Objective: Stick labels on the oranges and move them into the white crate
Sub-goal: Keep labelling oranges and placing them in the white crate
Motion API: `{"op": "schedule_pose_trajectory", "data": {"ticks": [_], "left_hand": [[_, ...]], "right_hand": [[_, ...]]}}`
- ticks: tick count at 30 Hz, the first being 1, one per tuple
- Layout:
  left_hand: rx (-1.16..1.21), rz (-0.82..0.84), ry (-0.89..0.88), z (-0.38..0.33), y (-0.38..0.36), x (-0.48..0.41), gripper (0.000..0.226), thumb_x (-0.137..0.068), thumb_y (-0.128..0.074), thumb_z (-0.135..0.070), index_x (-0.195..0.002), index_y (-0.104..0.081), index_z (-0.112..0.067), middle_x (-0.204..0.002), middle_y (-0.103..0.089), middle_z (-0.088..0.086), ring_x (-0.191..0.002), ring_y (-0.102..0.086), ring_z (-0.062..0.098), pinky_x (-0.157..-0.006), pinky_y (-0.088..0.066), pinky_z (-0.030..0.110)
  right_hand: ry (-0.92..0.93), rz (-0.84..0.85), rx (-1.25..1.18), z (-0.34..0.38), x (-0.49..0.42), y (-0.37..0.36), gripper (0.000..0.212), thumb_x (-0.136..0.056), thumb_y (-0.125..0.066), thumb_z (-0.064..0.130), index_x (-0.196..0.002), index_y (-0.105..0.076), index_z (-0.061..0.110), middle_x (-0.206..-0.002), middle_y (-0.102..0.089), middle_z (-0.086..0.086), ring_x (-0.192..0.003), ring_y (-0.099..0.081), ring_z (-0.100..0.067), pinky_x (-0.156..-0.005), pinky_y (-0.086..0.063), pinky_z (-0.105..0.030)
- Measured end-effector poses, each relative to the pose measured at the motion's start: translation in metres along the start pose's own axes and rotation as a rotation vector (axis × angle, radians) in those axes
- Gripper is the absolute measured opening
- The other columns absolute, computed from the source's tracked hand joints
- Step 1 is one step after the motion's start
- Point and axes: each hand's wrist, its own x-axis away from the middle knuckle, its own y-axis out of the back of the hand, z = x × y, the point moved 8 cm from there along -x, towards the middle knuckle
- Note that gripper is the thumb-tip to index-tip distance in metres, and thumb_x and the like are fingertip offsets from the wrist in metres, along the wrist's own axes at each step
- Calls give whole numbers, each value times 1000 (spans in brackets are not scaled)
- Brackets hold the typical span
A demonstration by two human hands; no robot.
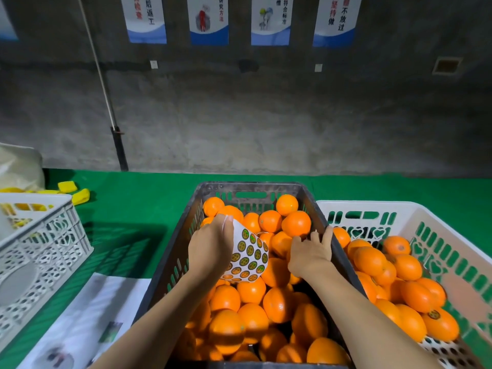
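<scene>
A black crate (253,186) full of unlabelled oranges (269,221) stands in the middle of the green table. My left hand (210,246) holds a curled sheet of round labels (249,255) above the fruit. Just to its right, my right hand (310,253) reaches down over the oranges by the crate's right wall, fingers spread and fairly straight; what lies under the palm is hidden. The white crate (359,205) stands against the black crate's right side and holds several oranges (407,267), one of which shows a label (434,314).
Another white crate (40,235) stands at the left edge, with yellow pieces (77,195) behind it. A printed paper sheet (87,315) lies on the green cloth (138,209) left of the black crate. A grey wall closes off the back.
</scene>
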Motion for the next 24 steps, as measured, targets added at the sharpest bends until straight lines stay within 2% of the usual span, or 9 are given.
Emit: {"op": "schedule_pose_trajectory", "data": {"ticks": [2,5,8,10,12,14,16,19,24], "left_hand": [[-2,-5,5,1,0,0,39,-105,-31,-34,-76,-49,-13,-58,-49,2,-57,-56,25,-55,-46,38],[18,0,21,4,-2,0,38,-105,-26,-35,-86,-51,-13,-61,-55,4,-59,-60,24,-57,-51,38],[22,3,79,7,-4,-1,38,-104,-19,-33,-117,-48,-13,-78,-67,12,-72,-66,30,-65,-51,37],[6,-26,110,9,-3,-2,37,-105,-23,-29,-136,-39,-17,-85,-69,13,-78,-66,32,-70,-48,38],[-12,-39,92,8,0,-2,33,-103,-33,-23,-134,-44,-20,-87,-69,11,-78,-66,32,-73,-52,42],[-15,17,55,6,-3,-1,26,-95,-44,-20,-118,-56,-23,-86,-68,4,-73,-65,27,-71,-57,42],[12,60,81,9,-6,-1,26,-94,-47,-21,-116,-58,-26,-92,-69,3,-77,-66,25,-73,-58,43],[138,39,208,23,-6,-4,36,-101,-35,-24,-131,-55,-27,-115,-68,9,-102,-65,29,-92,-52,45],[530,42,282,26,-8,-2,39,-104,-34,-12,-134,-57,-18,-133,-59,6,-117,-52,13,-98,-40,29]], "right_hand": [[16,10,68,2,1,-3,59,-95,-51,32,-150,-35,19,-146,-49,-7,-149,-14,-38,-107,20,-71],[8,1,77,3,2,-2,42,-95,-55,32,-136,-51,24,-144,-50,-6,-148,-16,-37,-110,17,-70],[-16,-60,-26,0,0,6,35,-92,-58,36,-125,-58,27,-137,-55,-5,-143,-24,-36,-116,9,-66],[-60,-121,-157,-5,1,15,54,-83,-63,55,-126,-55,24,-134,-55,-7,-136,-33,-35,-117,-4,-60],[-98,-255,-324,-8,6,30,73,-73,-61,71,-125,-51,21,-131,-54,-9,-128,-41,-34,-112,-19,-53],[-71,-414,-516,-7,14,45,75,-70,-56,75,-121,-52,20,-125,-55,-8,-118,-48,-32,-100,-34,-48],[1,-508,-725,-2,22,55,78,-69,-51,77,-125,-52,23,-119,-53,-3,-112,-52,-29,-90,-42,-43],[127,-528,-986,10,33,63,76,-68,-51,81,-127,-47,32,-112,-41,11,-103,-54,-17,-75,-44,-31],[397,-479,-1085,33,48,67,67,-70,-56,77,-127,-38,47,-116,-39,20,-99,-55,-5,-81,-55,-30]]}}
